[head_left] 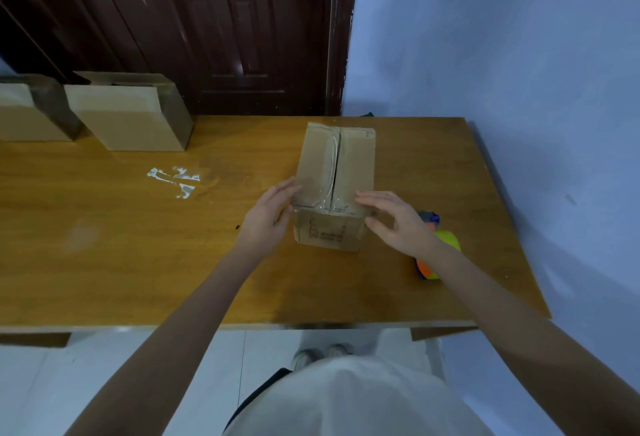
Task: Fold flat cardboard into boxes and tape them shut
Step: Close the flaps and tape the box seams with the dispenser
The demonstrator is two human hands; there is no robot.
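The box (336,176) is lying with its long axis running away from the person, its taped seam facing up. Both hands are flanking its near end: the left hand (273,214) is pressing the left side with relaxed fingers, the right hand (394,217) is spreading flat over the right top corner, both equally near.

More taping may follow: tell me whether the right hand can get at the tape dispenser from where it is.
Probably yes. The tape dispenser lies on the table beside the right hand, under its wrist, with nothing between.

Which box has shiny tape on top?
The box between the two hands, mid-table. Clear tape runs along its top seam. The two boxes at the far left show no tape on top.
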